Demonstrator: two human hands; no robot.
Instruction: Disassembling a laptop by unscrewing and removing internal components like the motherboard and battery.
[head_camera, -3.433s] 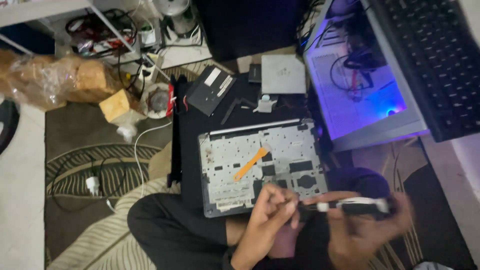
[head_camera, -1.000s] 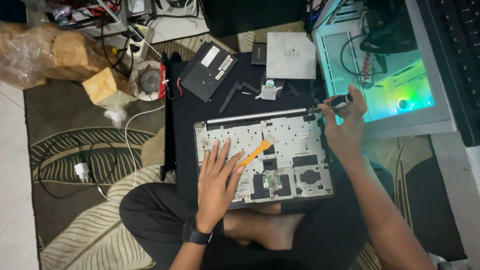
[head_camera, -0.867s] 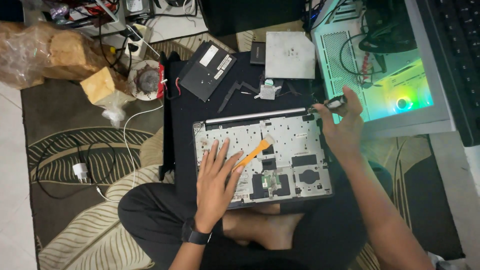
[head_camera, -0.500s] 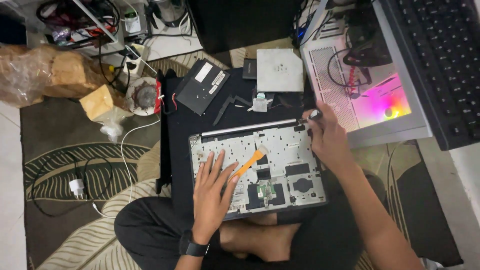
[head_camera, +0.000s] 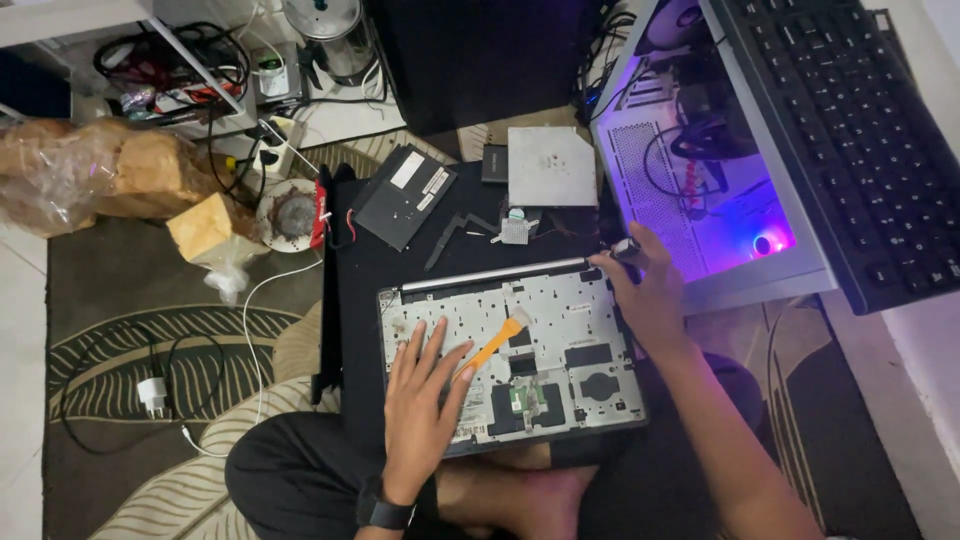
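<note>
Patterned brown-and-cream rug (head_camera: 120, 330), frame-wide. Upper left: clear plastic bag (head_camera: 70, 175) holding tan blocks; white charger (head_camera: 152, 392) below. Upper centre: black flat battery pack (head_camera: 402, 196), white label; grey square drive (head_camera: 552, 166). Centre: opened grey laptop base (head_camera: 560, 340) bearing orange plastic pry tool (head_camera: 488, 349). Left hand (head_camera: 420, 405), fingers spread flat on base. Right hand (head_camera: 650, 295), fingers pinching small dark-tipped tool (head_camera: 624, 249) at base's upper-right corner. Right: purple-lit computer case (head_camera: 700, 170).

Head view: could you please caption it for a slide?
Left hand flat on an opened laptop chassis; right hand holds a screwdriver at its corner.
</note>
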